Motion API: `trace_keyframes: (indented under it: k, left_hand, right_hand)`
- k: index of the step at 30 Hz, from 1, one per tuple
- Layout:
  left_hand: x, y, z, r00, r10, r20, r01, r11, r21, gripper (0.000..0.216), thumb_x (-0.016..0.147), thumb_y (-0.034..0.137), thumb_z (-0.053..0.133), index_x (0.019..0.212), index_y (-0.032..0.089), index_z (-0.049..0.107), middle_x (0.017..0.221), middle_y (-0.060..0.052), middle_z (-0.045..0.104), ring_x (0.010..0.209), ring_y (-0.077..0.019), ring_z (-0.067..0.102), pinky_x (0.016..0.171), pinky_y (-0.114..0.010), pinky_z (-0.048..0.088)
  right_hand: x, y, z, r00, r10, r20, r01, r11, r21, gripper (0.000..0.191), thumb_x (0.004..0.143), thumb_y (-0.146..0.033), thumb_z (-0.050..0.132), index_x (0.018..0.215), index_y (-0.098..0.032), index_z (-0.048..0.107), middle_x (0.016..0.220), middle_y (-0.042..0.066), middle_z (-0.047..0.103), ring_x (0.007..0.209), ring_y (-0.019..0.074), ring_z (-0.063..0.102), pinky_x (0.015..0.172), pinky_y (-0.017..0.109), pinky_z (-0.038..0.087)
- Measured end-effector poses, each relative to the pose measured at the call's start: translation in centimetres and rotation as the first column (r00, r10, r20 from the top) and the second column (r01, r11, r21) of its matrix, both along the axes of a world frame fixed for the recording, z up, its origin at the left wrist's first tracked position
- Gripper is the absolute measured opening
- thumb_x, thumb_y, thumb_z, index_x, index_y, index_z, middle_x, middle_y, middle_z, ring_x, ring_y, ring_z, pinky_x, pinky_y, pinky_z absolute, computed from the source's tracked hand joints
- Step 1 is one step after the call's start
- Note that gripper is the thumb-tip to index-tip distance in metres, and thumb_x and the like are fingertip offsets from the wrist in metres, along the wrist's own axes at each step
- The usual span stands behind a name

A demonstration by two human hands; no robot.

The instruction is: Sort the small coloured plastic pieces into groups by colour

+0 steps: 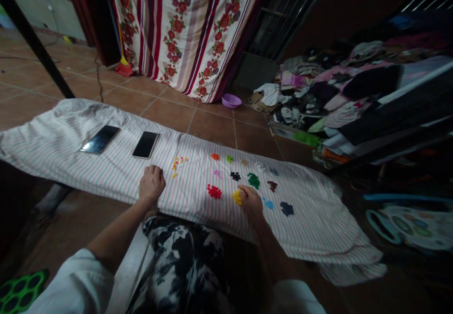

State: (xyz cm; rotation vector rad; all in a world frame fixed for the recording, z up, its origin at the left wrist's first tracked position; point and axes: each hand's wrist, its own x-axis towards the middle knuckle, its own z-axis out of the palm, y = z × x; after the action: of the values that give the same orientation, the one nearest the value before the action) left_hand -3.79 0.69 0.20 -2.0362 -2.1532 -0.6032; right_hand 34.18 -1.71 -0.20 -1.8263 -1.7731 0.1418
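A pink-and-white striped cloth (106, 172) lies across the tiled floor in front of me. Small piles of coloured bits sit on it, sorted by colour: red (214, 191), yellow (237, 197), green (253, 180), black (235, 176), dark blue (286, 208), orange (214, 156). A loose scatter of mixed yellow and orange bits (179, 164) lies to the left of them. My left hand (152, 183) rests on the cloth near that scatter, fingers curled under. My right hand (250, 201) sits beside the yellow pile, fingers closed at it.
Two dark phones (101, 139) (145, 144) lie on the cloth's left part. A floral striped curtain (191, 30) hangs behind, with a purple bowl (231, 100) at its foot. A heap of clothes (339, 97) fills the right side. My patterned knee (184, 257) is below.
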Motion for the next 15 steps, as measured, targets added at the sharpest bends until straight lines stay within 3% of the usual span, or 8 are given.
trace_keyframes:
  k: [7,15]
  left_hand:
    - [0.0,0.0,-0.1,1.0,-0.011,0.016,0.011,1.0,0.014,0.015,0.085,0.018,0.042,0.088,0.018,0.057,0.093,-0.01,0.057,0.094,-0.025,0.048,0.076,-0.035,0.044]
    - [0.0,0.1,-0.1,0.999,-0.011,0.031,0.011,1.0,0.006,0.014,0.084,0.017,0.043,0.088,0.018,0.057,0.093,-0.011,0.057,0.094,-0.0254,0.048,0.079,-0.036,0.044]
  right_hand:
    - [-3.7,2.0,1.4,0.993,0.114,-0.032,-0.11,0.989,0.099,0.032,0.081,-0.026,0.041,0.091,-0.018,0.071,0.092,0.009,0.07,0.089,0.0203,0.063,0.086,0.034,0.049]
    - [-11.6,5.6,2.6,0.958,0.281,-0.053,-0.279,0.959,0.039,0.028,0.085,-0.023,0.045,0.096,-0.019,0.071,0.089,0.007,0.069,0.084,0.0181,0.062,0.081,0.03,0.048]
